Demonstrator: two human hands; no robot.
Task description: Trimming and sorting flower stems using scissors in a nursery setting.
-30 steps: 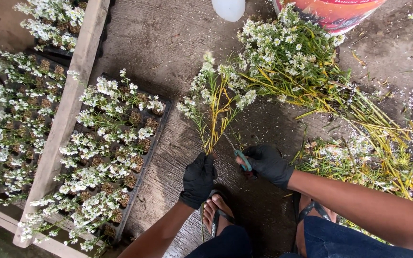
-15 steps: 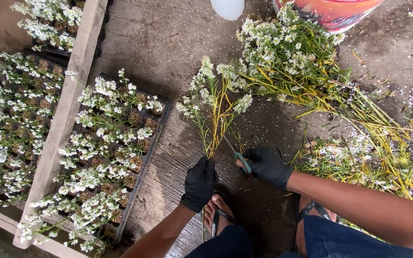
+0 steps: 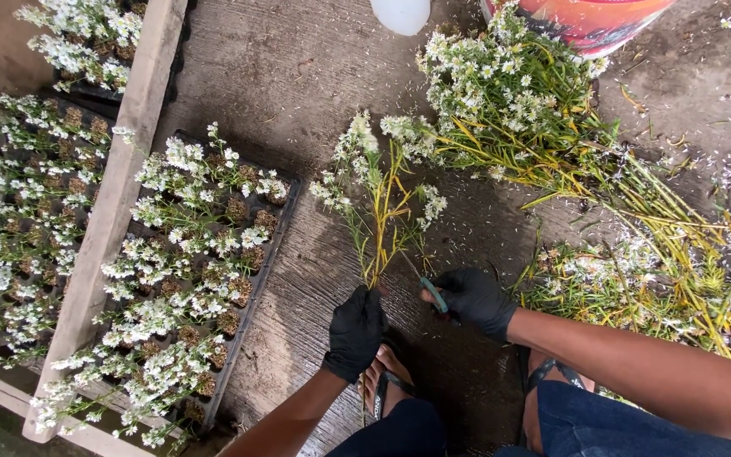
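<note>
Rough concrete floor [image 3: 298, 76]; gloved left hand [image 3: 354, 332] fingers pinch flower stems [image 3: 378, 222], right hand [image 3: 474, 300] fingers grip scissors [image 3: 431, 292].

The left hand [image 3: 354, 330], in a black glove, comes up from the bottom of the view on a bare forearm. Its fingers are curled into a closed fist, and the knuckles point up and away from the body. The right hand [image 3: 474, 300], also in a black glove, comes in from the lower right on a long bare forearm that lies almost level across the view. Its fingers are bent closed, with the thumb side turned toward the left hand. The two hands are near each other but do not touch.
</note>
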